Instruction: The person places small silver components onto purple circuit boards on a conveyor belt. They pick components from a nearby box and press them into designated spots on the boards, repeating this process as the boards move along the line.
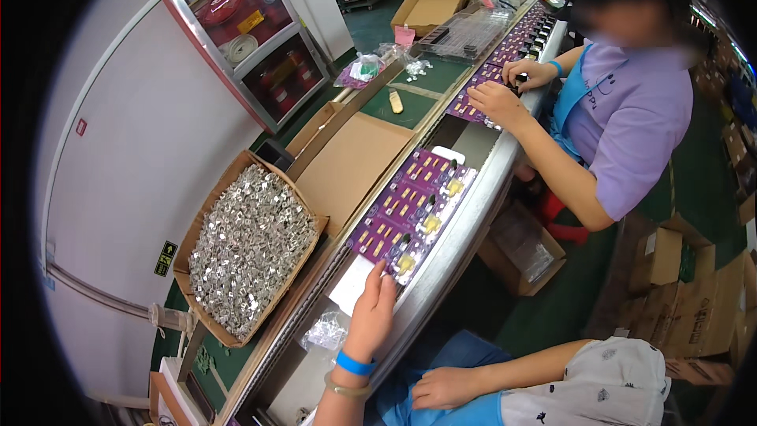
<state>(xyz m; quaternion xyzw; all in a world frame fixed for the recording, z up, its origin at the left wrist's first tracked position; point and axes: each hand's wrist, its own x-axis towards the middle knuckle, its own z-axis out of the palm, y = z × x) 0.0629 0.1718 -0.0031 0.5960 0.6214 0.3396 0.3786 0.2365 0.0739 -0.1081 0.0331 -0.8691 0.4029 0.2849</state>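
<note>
Here, line by line:
Left hand: the left hand (373,309) lies flat with fingers spread, holding nothing, fingertips at the near edge of the purple rectangular tray of small gold parts (410,213).
Right hand: the right hand (444,387) rests loosely curled on the lap, holding nothing.
Tray: on the grey conveyor belt (473,146).
Left of belt: open cardboard box of shiny silver metal pieces (244,248).
Beyond: a co-worker's hands (505,95) on more purple trays.

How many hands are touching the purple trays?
3. The person's left hand reaches the near purple tray. A co-worker's two hands work on the far purple trays. The right hand rests in the lap.
</note>
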